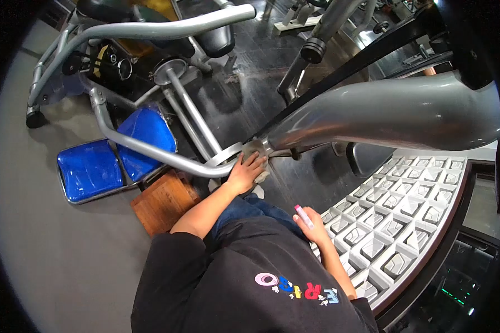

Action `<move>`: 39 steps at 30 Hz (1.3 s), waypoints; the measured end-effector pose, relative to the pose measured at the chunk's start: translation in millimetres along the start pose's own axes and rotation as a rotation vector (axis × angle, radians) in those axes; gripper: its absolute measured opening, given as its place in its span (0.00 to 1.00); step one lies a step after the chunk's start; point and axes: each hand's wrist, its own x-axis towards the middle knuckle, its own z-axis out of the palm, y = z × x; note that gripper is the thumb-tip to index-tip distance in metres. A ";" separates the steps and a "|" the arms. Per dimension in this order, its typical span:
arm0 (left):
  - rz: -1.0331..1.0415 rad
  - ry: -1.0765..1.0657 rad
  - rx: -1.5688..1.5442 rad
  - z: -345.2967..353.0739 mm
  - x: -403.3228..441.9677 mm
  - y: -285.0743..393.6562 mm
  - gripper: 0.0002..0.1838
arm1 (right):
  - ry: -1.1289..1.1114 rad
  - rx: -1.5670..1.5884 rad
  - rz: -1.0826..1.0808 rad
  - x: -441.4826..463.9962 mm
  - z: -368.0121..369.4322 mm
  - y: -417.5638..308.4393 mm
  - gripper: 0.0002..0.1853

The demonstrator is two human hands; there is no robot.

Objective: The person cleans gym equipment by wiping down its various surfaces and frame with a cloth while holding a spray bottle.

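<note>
My left hand (246, 173) lies with its fingers spread on a grey metal part (255, 149), where the gym machine's bent silver tube (166, 157) meets its thick grey frame arm (378, 114). Nothing shows in its grip. Lower and to the right, my right hand (315, 226) is closed around a small, pale, see-through tube with a pink end (303, 216). The pink end sticks up past the thumb. I cannot make out whether it is a marker or a small bottle.
Two blue padded seats (90, 171) and a brown wooden box (164, 202) are on the floor to the left. A white panel of raised squares (394, 213) runs along my right. More gym equipment (172, 30) stands ahead on dark flooring.
</note>
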 end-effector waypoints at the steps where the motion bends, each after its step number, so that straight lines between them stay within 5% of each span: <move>1: 0.094 0.023 0.079 10.4 -10.5 -8.0 0.28 | -0.021 -0.014 -0.042 4.2 -0.3 -3.3 0.15; 7: 0.190 -0.083 0.237 3.4 -124.1 -66.0 0.19 | -0.036 -0.022 -0.102 23.4 -0.9 -13.4 0.16; 13: -0.161 -0.303 0.137 -47.2 -159.5 -49.0 0.30 | -0.092 0.028 -0.122 34.4 12.5 -20.3 0.16; 17: -0.469 -0.109 -0.393 -45.7 -155.7 -17.7 0.25 | -0.150 0.021 -0.155 48.8 24.3 -36.3 0.17; 19: -0.859 -0.170 -0.944 -50.8 -146.2 -2.6 0.22 | -0.163 0.024 -0.165 56.9 29.6 -49.6 0.18; 21: -0.821 0.209 -1.461 3.5 -161.9 3.8 0.23 | -0.181 0.001 -0.180 64.8 37.0 -58.0 0.18; 25: -1.061 0.425 -1.757 -12.3 -163.7 28.3 0.27 | -0.221 -0.074 -0.208 79.6 54.0 -87.4 0.20; 39: -1.344 0.674 -1.870 -30.3 -239.5 -71.3 0.26 | -0.236 -0.245 -0.177 114.6 127.5 -146.4 0.24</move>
